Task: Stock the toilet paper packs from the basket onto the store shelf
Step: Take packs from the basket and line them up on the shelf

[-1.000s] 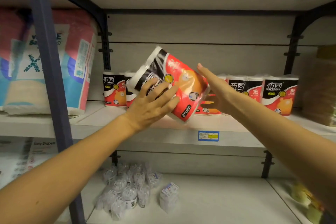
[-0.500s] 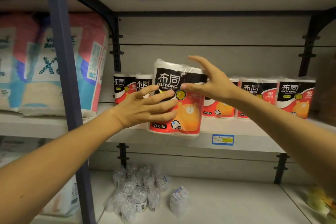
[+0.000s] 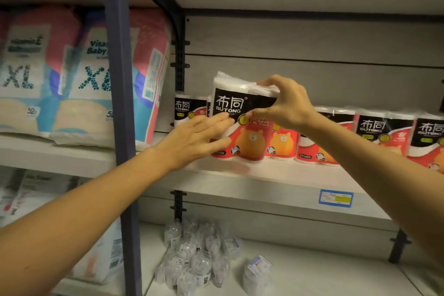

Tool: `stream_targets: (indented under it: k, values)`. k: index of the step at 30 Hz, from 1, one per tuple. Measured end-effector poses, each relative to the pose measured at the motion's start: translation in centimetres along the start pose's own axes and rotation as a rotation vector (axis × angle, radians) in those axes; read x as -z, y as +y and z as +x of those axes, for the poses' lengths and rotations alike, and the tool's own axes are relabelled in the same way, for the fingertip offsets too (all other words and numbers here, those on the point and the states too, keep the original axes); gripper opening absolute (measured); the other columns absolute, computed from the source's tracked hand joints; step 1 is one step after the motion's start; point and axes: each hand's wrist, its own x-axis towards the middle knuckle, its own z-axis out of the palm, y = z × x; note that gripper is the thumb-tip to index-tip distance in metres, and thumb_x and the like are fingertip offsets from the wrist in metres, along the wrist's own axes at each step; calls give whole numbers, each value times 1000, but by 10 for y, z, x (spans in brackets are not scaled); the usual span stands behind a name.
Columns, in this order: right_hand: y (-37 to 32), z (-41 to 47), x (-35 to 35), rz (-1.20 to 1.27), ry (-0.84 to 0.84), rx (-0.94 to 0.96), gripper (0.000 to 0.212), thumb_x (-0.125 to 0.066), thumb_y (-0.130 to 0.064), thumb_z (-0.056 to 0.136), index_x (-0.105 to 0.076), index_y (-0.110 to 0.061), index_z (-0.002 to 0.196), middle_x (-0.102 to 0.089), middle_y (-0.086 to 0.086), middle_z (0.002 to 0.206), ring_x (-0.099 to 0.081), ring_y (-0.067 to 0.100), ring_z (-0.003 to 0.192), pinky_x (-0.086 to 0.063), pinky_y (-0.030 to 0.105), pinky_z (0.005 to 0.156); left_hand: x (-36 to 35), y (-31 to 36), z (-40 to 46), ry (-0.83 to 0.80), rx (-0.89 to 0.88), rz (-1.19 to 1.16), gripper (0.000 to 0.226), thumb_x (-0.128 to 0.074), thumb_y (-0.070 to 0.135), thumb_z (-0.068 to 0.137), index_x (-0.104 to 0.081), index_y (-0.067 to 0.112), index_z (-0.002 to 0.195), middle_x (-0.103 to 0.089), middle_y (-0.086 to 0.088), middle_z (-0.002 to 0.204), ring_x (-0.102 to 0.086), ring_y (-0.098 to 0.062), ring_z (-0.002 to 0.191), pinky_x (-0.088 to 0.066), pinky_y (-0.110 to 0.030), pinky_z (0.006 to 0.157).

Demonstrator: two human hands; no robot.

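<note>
Glossy plastic wrap could let the toilet paper pack (image 3: pixel 236 118) tip forward off the shelf (image 3: pixel 276 175), where it stands upright near the front edge. Left of the pack, diaper bags (image 3: pixel 79 74) are half hidden by a post. The left hand (image 3: pixel 194 137) presses flat, fingers extended; the right hand (image 3: pixel 286 106) pinches its top. Right of it, the row of packs (image 3: pixel 374 134) runs out of frame. No basket shows.

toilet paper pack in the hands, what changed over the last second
The toilet paper pack went from tilted in the air to upright, its base down on the shelf. The right hand moved from its side to pinch its top corner; the left hand stays flat on its front left. The packs behind and the diaper bags stayed put.
</note>
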Motion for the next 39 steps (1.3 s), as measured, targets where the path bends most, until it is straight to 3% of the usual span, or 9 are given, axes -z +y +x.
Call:
stream_targets:
  k: [3,6,11,14,21,23,26,34,39]
  values:
    - [-2,6,-26,-10,97,-11,70,-88,-38,62,-58,-19,123,-52,8,126,-47,24,115,-38,27,88,-1,-3,-20,-41,265,-152,34,-58,5,80,-52,8,113,-60,-19,116,-59,-33,104,-53,-39,78]
    - [-10,19,-52,14,139,-28,72,-88,-42,61,-57,-18,122,-52,7,125,-48,21,111,-39,27,86,-5,-7,-41,-157,423,-267,26,-49,17,83,-60,8,104,-65,-11,94,-63,-26,76,-53,-35,58]
    - [-33,46,-99,91,148,-57,71,-87,-45,62,-55,-17,119,-53,7,119,-48,19,102,-42,29,81,-12,-16,-60,-236,546,-256,15,-51,22,79,-59,13,87,-59,-1,59,-52,-22,45,-30,-24,43]
    - [-47,60,-129,77,102,-42,70,-86,-41,66,-52,-17,123,-48,6,123,-43,15,99,-41,27,79,-19,-18,-66,-297,636,-232,18,-51,25,82,-62,14,89,-60,-1,61,-55,-24,50,-33,-27,42]
    - [-57,88,-184,-108,-19,-8,71,-84,-43,68,-49,-20,125,-45,10,130,-48,27,112,-49,40,88,-36,-25,-64,-448,799,-330,15,-44,30,92,-51,20,101,-65,-3,91,-60,-27,82,-36,-32,61]
    - [-57,93,-196,-179,-52,16,71,-83,-42,68,-47,-19,125,-45,11,129,-48,29,110,-49,42,88,-38,-26,-64,-458,806,-370,6,-45,29,91,-45,23,94,-64,-4,93,-59,-30,84,-39,-34,63]
    - [-56,97,-210,-309,-109,73,70,-81,-42,71,-44,-18,125,-46,14,127,-48,33,109,-47,44,88,-39,-28,-64,-427,804,-387,15,-46,28,91,-32,28,87,-62,-3,93,-57,-28,83,-35,-33,62]
    - [-43,113,-222,-717,-52,202,60,-66,-55,81,-55,-12,122,-44,9,129,-38,30,119,-33,40,93,-49,-30,-65,-411,802,-393,13,-47,28,90,-35,26,86,-64,-1,93,-59,-28,86,-35,-32,63]
    - [-38,115,-227,-829,-149,246,97,-70,-60,75,-21,-16,146,-52,10,130,-49,30,118,-27,44,103,-51,-32,-65,-427,779,-374,13,-46,29,91,-34,27,86,-65,-2,93,-59,-27,84,-37,-31,63]
